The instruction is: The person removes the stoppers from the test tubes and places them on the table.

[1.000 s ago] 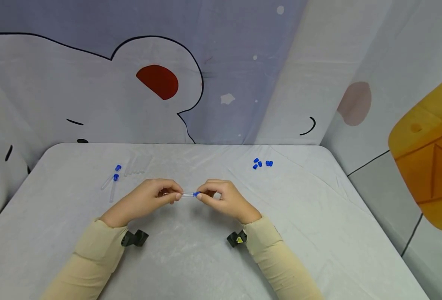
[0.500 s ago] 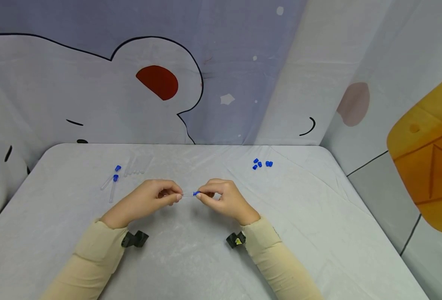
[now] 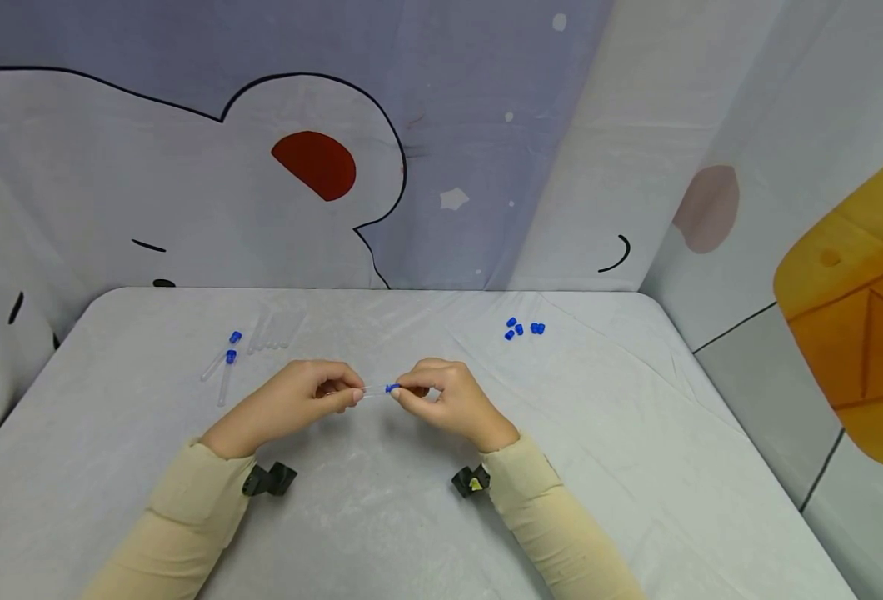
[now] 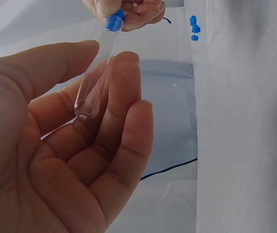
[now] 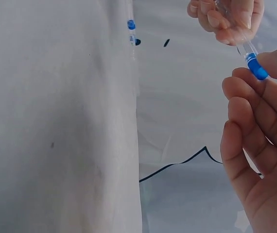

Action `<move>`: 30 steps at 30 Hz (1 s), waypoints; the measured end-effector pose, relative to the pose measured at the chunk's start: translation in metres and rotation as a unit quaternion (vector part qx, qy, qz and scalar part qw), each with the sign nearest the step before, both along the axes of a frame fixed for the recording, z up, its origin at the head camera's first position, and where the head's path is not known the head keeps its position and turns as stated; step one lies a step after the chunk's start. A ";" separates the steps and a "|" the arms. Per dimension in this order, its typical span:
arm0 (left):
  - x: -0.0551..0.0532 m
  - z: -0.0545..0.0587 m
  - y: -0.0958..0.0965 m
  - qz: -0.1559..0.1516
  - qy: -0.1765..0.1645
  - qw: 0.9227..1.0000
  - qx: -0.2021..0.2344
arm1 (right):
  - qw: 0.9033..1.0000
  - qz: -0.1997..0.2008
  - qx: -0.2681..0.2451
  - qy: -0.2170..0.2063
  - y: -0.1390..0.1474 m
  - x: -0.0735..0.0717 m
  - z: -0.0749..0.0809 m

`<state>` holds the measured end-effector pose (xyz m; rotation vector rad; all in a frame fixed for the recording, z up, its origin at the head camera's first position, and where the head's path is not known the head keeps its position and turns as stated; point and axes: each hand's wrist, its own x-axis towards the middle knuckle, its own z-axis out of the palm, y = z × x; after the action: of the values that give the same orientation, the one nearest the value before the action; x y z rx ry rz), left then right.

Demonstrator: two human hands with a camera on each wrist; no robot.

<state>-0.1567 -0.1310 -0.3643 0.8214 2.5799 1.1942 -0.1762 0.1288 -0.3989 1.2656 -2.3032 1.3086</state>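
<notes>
Between thumb and fingers, my left hand (image 3: 310, 392) holds a clear test tube (image 4: 94, 82), its rounded end toward the palm. My right hand (image 3: 445, 396) pinches a blue cap (image 5: 256, 67) at the tube's mouth. In the left wrist view the cap's lower part shows through the glassy wall, so it sits at least partly inside the mouth. The tube lies nearly level above the table, with both hands close together. How firmly the cap is seated I cannot tell.
Two capped tubes (image 3: 226, 379) lie on the white-covered table (image 3: 636, 467) to the left. Several clear tubes without caps (image 3: 276, 331) lie behind them. Several loose blue caps (image 3: 520, 328) are at the back right. A patterned cloth wall (image 3: 456, 150) rises behind the table.
Both hands stay almost in place, the tube and cap between them. The tube and the blue cap shift only very slightly in the fingers.
</notes>
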 end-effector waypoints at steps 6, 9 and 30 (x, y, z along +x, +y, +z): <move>-0.001 -0.001 -0.001 -0.004 0.001 1.000 -0.001 | 1.000 0.010 0.007 -0.012 0.000 0.000 0.000; -0.001 -0.002 -0.001 -0.007 0.004 1.000 -0.004 | 1.000 0.018 0.010 -0.020 0.000 0.000 0.000; -0.002 -0.001 -0.002 -0.016 0.015 1.000 -0.008 | 0.999 0.041 0.003 -0.001 0.002 -0.002 0.001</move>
<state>-0.1582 -0.1329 -0.3653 0.8812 2.5854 1.1603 -0.1781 0.1304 -0.3983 1.3742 -2.2809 1.3292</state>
